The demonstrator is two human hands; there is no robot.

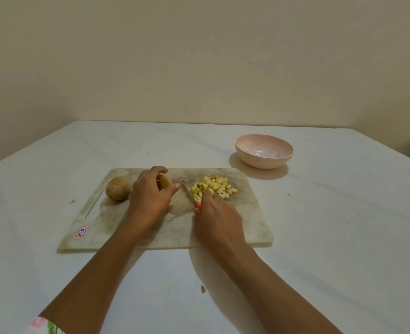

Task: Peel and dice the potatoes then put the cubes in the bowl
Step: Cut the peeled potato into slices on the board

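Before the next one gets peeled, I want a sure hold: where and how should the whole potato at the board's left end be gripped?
Probably from above, fingers and thumb across the middle of the whole potato: it lies free on the cutting board, rounded, with its top and left side unobstructed.

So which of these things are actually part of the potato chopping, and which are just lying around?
Part of the job: whole potato, potato piece held by the left hand, knife in the right hand, diced cubes, cutting board, pink bowl.

Just lying about: small scraps on the table, sticker on the cutting board.
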